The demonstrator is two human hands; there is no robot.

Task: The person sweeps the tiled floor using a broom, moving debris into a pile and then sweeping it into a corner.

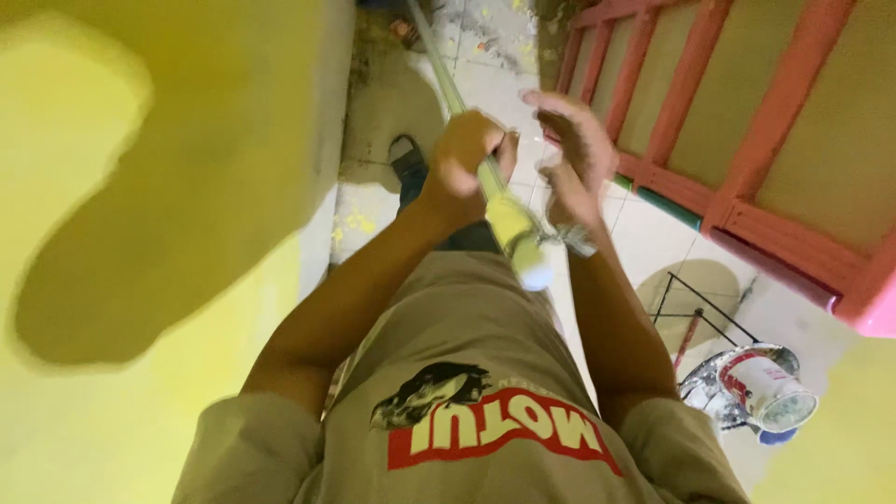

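I look straight down my body. My left hand [467,154] is closed around a long pale pole [439,65] that runs from my chest down toward the tiled floor. The pole's upper end [521,241] is thicker and yellowish with a pale tip. My right hand [574,149] hovers just right of the pole, blurred, fingers spread, near a small grey part at the pole's end [579,243]; I cannot tell whether it touches it.
A yellow wall [140,233] fills the left. A red wooden frame [747,140] leans at the upper right. A paint can [770,387] with a wire stand [695,313] sits on the splattered tile floor at the lower right. My sandalled foot [408,159] shows below.
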